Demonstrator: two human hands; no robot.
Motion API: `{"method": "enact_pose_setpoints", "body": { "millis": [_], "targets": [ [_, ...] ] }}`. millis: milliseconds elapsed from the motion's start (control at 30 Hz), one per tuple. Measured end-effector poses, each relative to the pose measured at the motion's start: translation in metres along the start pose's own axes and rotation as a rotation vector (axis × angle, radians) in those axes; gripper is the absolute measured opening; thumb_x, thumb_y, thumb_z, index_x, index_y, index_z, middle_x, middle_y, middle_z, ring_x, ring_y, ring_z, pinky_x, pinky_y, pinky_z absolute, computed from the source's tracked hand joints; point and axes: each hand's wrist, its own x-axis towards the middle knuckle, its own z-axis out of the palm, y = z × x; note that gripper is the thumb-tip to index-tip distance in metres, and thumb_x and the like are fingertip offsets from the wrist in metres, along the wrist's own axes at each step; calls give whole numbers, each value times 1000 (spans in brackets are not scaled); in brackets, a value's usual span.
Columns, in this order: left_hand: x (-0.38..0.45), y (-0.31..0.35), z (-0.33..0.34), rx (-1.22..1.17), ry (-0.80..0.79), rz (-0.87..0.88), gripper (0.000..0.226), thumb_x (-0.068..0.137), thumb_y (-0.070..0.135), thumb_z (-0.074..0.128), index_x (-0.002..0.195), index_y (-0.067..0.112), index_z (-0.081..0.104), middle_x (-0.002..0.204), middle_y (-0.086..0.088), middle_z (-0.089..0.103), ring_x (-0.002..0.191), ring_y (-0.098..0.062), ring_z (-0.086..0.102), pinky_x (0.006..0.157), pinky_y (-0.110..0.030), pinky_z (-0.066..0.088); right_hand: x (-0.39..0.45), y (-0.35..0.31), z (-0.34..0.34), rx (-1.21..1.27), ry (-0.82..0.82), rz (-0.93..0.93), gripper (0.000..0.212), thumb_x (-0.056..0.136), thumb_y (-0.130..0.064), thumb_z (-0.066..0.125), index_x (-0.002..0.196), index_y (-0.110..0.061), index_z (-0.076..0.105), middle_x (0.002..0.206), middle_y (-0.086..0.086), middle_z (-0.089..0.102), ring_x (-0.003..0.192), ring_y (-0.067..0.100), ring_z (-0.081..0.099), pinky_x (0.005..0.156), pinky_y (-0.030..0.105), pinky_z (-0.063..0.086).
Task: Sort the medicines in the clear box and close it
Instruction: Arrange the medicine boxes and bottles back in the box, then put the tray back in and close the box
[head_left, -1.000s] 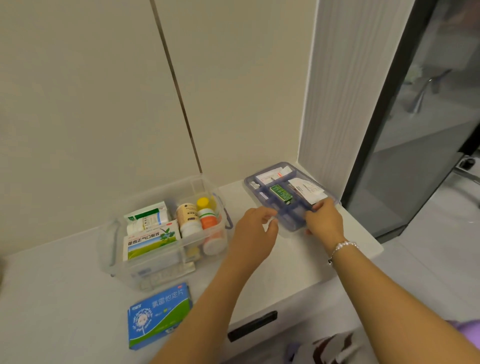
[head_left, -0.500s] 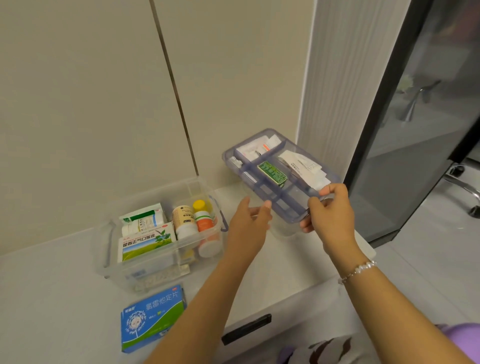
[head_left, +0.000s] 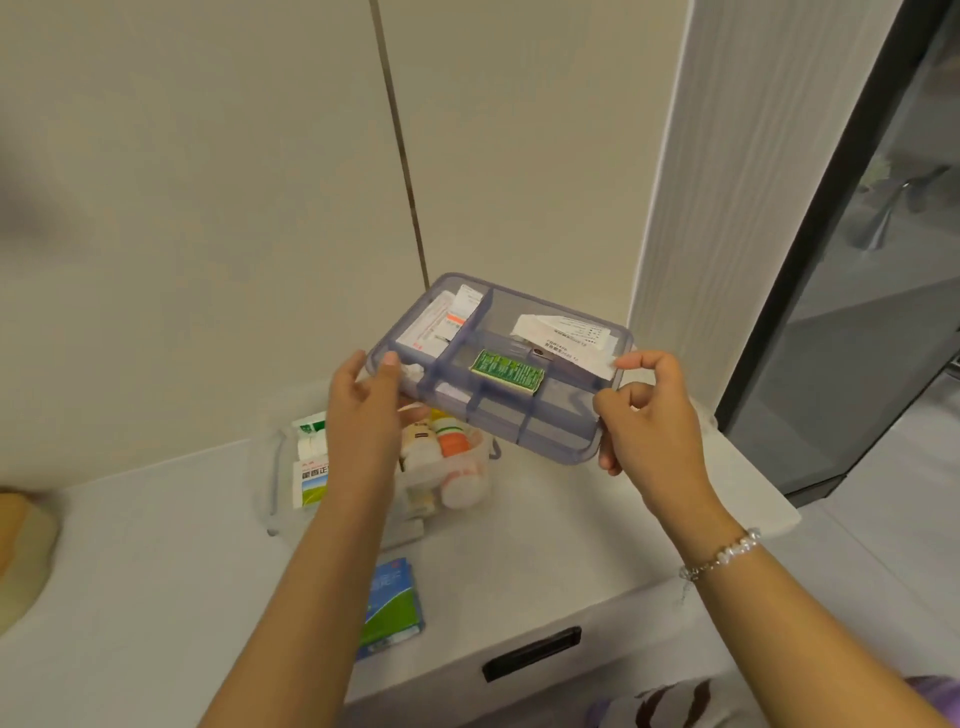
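A blue-tinted divided tray (head_left: 561, 441) hangs in the air above the counter, held level between both hands. My left hand (head_left: 366, 415) grips its left end and my right hand (head_left: 649, 421) grips its right end. The tray holds a green packet (head_left: 506, 370), folded white leaflets (head_left: 563, 335) and sachets (head_left: 441, 325). Below and behind my left hand stands the clear box (head_left: 270, 467), open, with medicine cartons (head_left: 309, 483) and bottles (head_left: 452, 441) inside. A blue-green medicine carton (head_left: 392, 605) lies flat on the counter in front of the box.
The white counter (head_left: 545, 551) has a drawer with a black handle (head_left: 530, 652) at its front. A beige wall rises close behind the box, a grey ribbed panel and a dark glass door stand at the right. A tan object (head_left: 21, 556) sits at the far left edge.
Both hands have lifted the divided tray off the counter's right end and carried it up and leftward, to above the clear box.
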Motion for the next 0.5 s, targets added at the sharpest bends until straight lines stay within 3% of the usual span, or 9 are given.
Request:
{"method": "enact_pose_setpoints", "body": {
  "millis": [133,267,400,500],
  "targets": [
    [11,1,-37,13,14,60,28,94,33,45,99,14,65,86,-2,64,65,-11,57,48,-15,50,-3,-4,21,22,-39,-30,32,84,-8,58,105,-25,41,65,11,57,37,5,50,34,15,40],
    [13,-1,-66,92,51,107,25,93,33,46,81,23,66,80,2,64,65,-11,55,48,-18,48,-3,-7,45,75,-65,-6,39,84,-9,58,116,-25,40,64,4,55,40,0,52,35,12,40],
    [15,-8,-89,206,158,145,23,92,33,46,77,25,62,83,1,63,72,-12,56,57,-25,43,-3,-4,67,40,-118,4,36,87,-15,56,120,-24,49,67,1,56,48,-4,56,40,12,44],
    [13,-17,-105,345,203,168,19,91,29,45,86,18,60,88,0,60,71,-7,53,40,-15,39,-2,0,79,-25,-159,-17,33,87,-16,55,118,-27,56,64,-2,55,52,0,56,47,16,49]
  ]
}}
